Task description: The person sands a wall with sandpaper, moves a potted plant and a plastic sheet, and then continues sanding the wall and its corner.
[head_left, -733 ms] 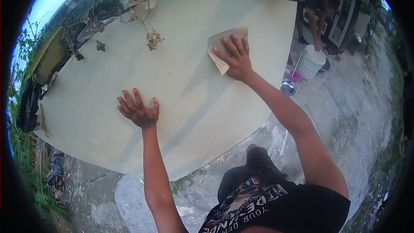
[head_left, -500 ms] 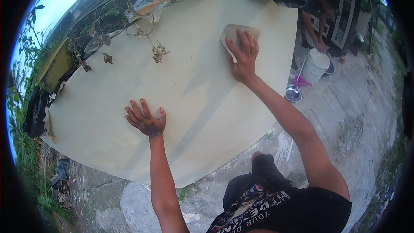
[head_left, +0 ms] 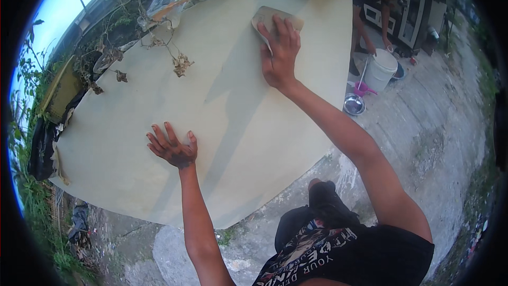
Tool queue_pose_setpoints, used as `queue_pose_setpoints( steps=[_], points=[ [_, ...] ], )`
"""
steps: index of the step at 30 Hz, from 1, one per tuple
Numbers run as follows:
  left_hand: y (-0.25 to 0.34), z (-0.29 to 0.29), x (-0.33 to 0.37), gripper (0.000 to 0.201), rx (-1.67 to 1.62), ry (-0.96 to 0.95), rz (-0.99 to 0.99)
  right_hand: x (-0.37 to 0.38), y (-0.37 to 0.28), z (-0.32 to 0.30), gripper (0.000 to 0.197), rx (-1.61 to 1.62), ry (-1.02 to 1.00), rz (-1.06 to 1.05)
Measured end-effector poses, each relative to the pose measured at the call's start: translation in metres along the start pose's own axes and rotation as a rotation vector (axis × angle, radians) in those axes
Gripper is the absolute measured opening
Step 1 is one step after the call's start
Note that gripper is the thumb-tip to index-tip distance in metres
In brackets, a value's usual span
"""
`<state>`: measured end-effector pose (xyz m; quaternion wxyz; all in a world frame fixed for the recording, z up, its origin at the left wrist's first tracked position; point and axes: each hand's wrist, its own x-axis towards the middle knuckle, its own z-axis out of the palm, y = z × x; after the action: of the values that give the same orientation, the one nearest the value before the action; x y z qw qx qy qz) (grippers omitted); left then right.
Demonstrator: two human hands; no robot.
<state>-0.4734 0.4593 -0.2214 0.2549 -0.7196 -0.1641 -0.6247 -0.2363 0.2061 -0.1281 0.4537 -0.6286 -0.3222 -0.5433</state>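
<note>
Shifted farther, the right hand [head_left: 280, 55], fingers parted, flattens thin tan paper [head_left: 265, 15] on broad cream panel [head_left: 127, 122]; spread left hand [head_left: 177, 151] likely braces.

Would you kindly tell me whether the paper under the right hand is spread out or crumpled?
Spread out: the paper lies broad and mostly smooth under the right hand. Whether it is doubled over, I cannot tell.

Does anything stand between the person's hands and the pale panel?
Yes, at the right hand: a beige paper sheet lies between it and the pale panel. Between the left hand and the panel, nothing visible stands; the dried leaves hang farther off.
</note>
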Motion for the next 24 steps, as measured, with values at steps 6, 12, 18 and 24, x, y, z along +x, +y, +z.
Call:
queue_pose_setpoints(
  steps=[6, 12, 18, 24],
  points=[
    [-0.014, -0.003, -0.005, 0.066, 0.017, -0.013, -0.035, -0.027, -0.015, 0.008, 0.069, -0.03, -0.155, -0.236],
    [-0.006, -0.003, -0.005, 0.064, -0.041, -0.044, -0.05, -0.003, 0.03, 0.007, 0.065, -0.141, 0.028, -0.121],
    [-0.011, -0.004, -0.005, 0.064, -0.032, -0.032, -0.052, 0.004, -0.035, 0.027, 0.072, -0.062, -0.023, -0.174],
    [-0.012, -0.008, -0.013, 0.064, -0.031, -0.042, -0.039, -0.051, 0.029, -0.008, 0.069, -0.067, -0.352, -0.563]
  ],
)
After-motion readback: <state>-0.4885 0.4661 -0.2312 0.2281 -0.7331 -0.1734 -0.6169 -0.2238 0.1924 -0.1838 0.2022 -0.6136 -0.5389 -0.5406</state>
